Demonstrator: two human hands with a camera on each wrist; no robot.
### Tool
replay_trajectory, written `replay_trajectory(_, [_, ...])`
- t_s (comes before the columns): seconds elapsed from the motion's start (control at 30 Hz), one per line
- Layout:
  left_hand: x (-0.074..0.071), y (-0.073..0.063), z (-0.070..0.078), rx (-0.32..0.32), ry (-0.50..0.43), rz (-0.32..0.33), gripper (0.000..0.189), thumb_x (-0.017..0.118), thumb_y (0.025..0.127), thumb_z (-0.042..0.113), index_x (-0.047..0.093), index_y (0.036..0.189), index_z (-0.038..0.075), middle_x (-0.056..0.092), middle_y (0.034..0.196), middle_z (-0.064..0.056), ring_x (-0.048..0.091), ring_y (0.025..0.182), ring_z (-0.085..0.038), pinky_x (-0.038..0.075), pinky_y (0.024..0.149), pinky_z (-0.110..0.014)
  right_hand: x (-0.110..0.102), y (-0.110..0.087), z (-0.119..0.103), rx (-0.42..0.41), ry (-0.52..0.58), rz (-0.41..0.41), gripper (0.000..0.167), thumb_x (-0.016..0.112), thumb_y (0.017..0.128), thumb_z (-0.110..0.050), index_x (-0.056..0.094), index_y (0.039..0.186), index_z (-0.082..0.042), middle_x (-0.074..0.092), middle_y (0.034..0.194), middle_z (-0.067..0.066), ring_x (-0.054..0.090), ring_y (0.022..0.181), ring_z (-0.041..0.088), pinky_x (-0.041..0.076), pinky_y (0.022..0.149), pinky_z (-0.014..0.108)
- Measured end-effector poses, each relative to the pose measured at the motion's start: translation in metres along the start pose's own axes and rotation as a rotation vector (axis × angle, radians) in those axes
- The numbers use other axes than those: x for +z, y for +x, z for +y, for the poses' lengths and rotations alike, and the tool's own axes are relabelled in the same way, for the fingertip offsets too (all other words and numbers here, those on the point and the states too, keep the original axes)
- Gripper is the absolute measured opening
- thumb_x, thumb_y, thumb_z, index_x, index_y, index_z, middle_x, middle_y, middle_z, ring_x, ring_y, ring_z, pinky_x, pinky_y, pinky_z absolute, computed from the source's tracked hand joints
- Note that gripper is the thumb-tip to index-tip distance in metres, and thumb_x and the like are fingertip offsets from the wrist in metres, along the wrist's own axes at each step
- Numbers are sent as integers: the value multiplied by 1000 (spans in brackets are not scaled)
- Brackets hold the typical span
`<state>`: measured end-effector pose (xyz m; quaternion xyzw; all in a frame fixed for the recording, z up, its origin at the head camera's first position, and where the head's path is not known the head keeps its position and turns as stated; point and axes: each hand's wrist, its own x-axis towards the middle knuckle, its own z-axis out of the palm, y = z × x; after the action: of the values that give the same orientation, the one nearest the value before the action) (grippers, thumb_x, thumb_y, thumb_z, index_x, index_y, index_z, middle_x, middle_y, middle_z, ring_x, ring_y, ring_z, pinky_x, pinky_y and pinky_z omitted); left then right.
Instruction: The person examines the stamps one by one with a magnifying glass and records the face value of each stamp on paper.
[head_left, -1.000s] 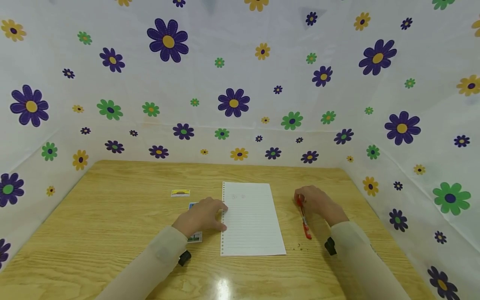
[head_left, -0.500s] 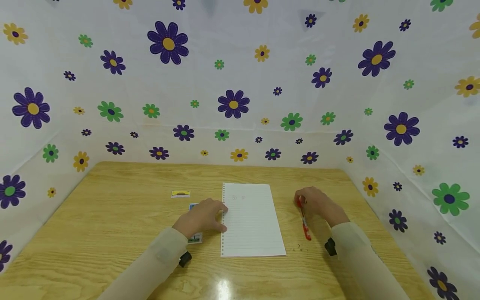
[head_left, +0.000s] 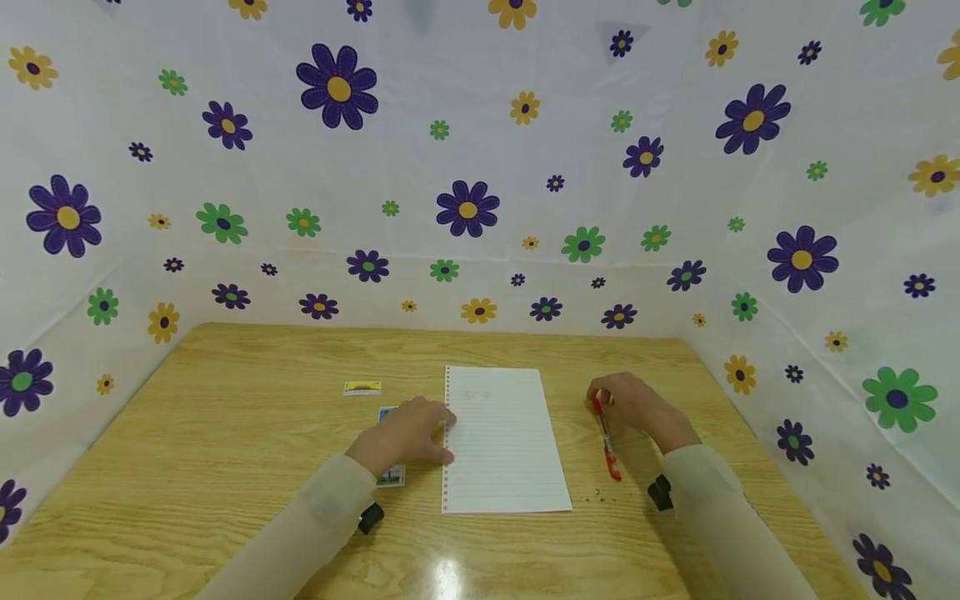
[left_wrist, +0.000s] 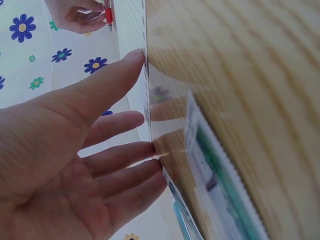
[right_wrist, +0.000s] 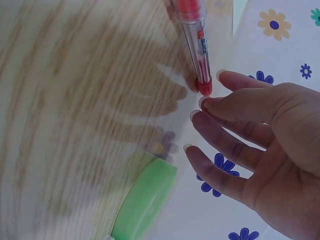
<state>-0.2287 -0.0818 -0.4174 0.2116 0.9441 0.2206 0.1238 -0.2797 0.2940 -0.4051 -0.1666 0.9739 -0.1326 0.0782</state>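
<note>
In the head view, your right hand [head_left: 636, 403], the nearer one, fingers loosely parted and gripping nothing, has the pen [head_left: 607, 442] at its 7 o'clock on the tabletop [head_left: 247, 425], long axis roughly 11-to-5.

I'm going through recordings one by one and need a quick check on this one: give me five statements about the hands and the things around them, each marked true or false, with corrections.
1. The left hand is at the punched-hole edge of the lined paper. True.
2. The red pen lies left of the lined paper. False: it is on the right, with the right hand at its far end.
3. The yellow card lies left of the lined paper. True.
4. The faint marks are near the paper's near edge. False: they are near its far edge.
5. The right wrist view shows a green object. True.
</note>
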Motion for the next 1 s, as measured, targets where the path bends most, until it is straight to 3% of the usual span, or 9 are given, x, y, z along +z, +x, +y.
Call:
replay_trajectory(0.27, [1,-1,0,-16,-7,-5,58,86,85,31,67,136,10,63,145,-11,52,140,-36,43,117,-54,0,-1,2,-80,-9,33,27,62,91,12,74,106,-6,71,95,14,64,86,27,60,84,46])
replay_trajectory(0.6, [1,1,-1,-9,9,-1,58,86,85,31,67,136,10,64,145,-10,54,140,-35,44,116,-53,-4,-6,-4,-62,17,41,30,61,89,13,74,107,-6,71,96,14,64,88,26,60,84,46])
replay_trajectory(0.87, [1,0,-1,-16,2,-6,58,85,85,31,66,136,10,63,145,-11,53,140,-36,43,116,-54,-10,-15,-4,-67,49,54,21,63,92,6,73,108,-4,70,95,15,67,83,27,60,79,46])
replay_trajectory(1.0, [1,0,-2,-15,-3,-5,58,85,85,32,66,136,10,62,145,-11,53,139,-36,44,115,-54,-13,-21,-5,-21,31,61,20,64,92,2,72,110,-3,71,99,17,66,83,27,58,75,46])
